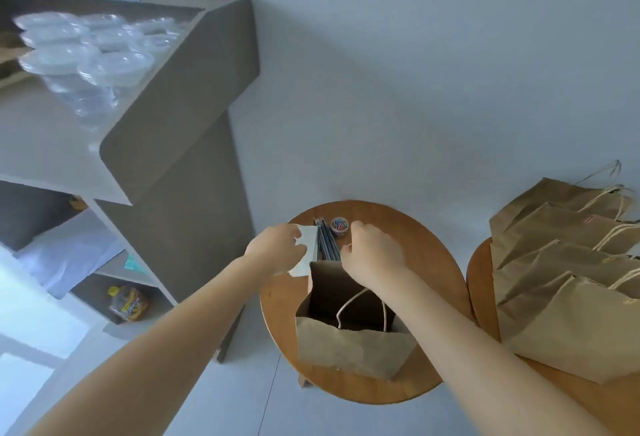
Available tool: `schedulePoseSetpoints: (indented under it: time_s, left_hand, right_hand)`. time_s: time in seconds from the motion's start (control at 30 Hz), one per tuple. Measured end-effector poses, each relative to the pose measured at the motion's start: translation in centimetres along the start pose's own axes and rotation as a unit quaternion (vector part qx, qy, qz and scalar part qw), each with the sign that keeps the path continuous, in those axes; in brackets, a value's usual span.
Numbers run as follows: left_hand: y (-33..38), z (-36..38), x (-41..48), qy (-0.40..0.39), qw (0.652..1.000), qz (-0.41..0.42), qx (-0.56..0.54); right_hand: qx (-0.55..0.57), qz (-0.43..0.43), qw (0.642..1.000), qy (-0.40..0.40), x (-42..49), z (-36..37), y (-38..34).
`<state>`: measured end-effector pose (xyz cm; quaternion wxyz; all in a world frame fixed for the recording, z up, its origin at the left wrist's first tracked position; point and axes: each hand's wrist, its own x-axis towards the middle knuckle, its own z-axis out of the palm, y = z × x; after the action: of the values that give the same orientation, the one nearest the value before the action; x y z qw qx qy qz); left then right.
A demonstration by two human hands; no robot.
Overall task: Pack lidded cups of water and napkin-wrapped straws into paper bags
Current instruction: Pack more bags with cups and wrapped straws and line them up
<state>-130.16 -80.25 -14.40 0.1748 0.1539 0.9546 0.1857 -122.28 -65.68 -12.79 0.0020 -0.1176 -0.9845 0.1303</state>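
Both arms stretched over an open paper bag (349,349) on the round worktop (433,269). Beyond it, the left hand (277,250) pinched a limp white napkin (308,245) in its fingers. The right hand (374,254) curled its fingers at the stiff, light straws (327,245), best pinched mid-length; whether it gripped one was unclear.

Brown paper bag (349,349); white napkin (308,245); dark straws (327,241); wooden-brown table (426,262); grey shelf (194,117).

Matt brown paper bag (353,349) – smooth wood table (429,262) – clear glossy plastic cups (86,65)
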Motion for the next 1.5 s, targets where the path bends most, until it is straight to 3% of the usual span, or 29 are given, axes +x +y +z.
schedulePoseSetpoints:
  time_s: [0.23,0.43,0.53,0.67,0.87,1.0,1.1,1.17,1.27,1.5]
  left_hand:
    - [-2.2,-10.0,-4.3,0.13,0.991,0.034,0.004]
    - [-7.4,-18.1,-7.3,0.288,0.955,0.07,0.01]
    - [-10.9,-21.7,-7.3,0.349,0.936,0.047,-0.004]
    - [-16.7,-25.1,-5.4,0.347,0.937,-0.02,-0.044]
    - [-22.5,-27.2,-0.2,0.308,0.939,-0.081,-0.133]
    - [-24.0,-28.0,3.9,0.251,0.937,-0.065,-0.235]
    - [-24.5,-28.1,6.6,0.232,0.939,-0.018,-0.252]
    - [-24.7,-27.8,7.9,0.236,0.921,0.008,-0.309]
    - [-24.9,-26.7,9.0,0.269,0.879,0.02,-0.394]
    - [-25.9,-25.4,6.3,0.281,0.856,0.025,-0.432]
  right_hand:
    - [0.002,-0.167,0.985,0.043,3.6,-3.5,-10.1]
    - [0.107,-0.274,0.941,0.168,6.3,-6.1,-20.1]
    - [0.126,-0.311,0.919,0.206,8.0,-7.1,-25.0]
    - [0.077,-0.34,0.918,0.187,11.5,-7.5,-31.2]
    - [-0.003,-0.313,0.937,0.153,15.8,-7.6,-38.0]
    - [-0.085,-0.261,0.953,0.13,18.4,-7.2,-41.0]
    - [-0.125,-0.223,0.961,0.101,19.1,-6.4,-41.9]
    - [-0.141,-0.23,0.957,0.107,19.2,-6.0,-42.2]
    - [-0.114,-0.244,0.955,0.125,19.0,-5.8,-42.0]
    - [-0.065,-0.249,0.957,0.133,16.3,-5.1,-42.2]
